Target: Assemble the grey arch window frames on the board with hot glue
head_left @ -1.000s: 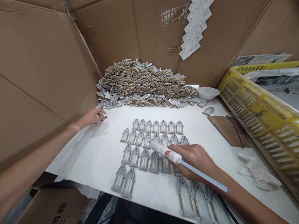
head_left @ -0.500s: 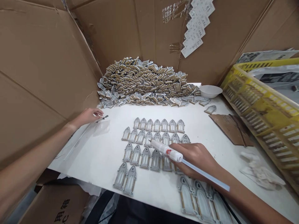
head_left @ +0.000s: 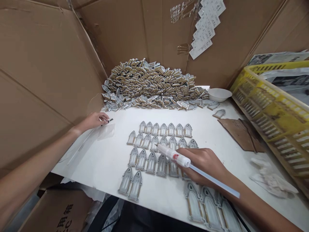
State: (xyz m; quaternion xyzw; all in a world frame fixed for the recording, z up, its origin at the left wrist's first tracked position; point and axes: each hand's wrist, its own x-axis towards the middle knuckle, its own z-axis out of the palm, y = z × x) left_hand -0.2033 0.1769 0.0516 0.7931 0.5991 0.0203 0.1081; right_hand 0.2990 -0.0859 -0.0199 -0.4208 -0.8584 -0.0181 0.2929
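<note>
My right hand (head_left: 202,161) is closed around a white hot glue pen (head_left: 175,155), with a translucent glue stick (head_left: 214,181) sticking out of its back end. The pen's tip points left, over rows of small grey arched window-shaped pieces (head_left: 151,162) laid out on the white table. At the table's left side my left hand (head_left: 93,120) has its fingers curled and pinched down at some tiny black pieces (head_left: 110,120). What lies between those fingertips is too small to make out. A clear plastic bag (head_left: 106,132) lies just below this hand.
A large heap of the same arched pieces (head_left: 152,83) stands against the cardboard wall (head_left: 130,29). To its right is a white bowl (head_left: 219,94). A yellow crate (head_left: 272,106), a cardboard scrap (head_left: 238,133) and a crumpled cloth (head_left: 270,177) line the right side.
My left hand has moved slightly right and its fingers have closed down over the tiny black pieces. My right hand stays nearly still with the glue pen; the view has shifted a little.
</note>
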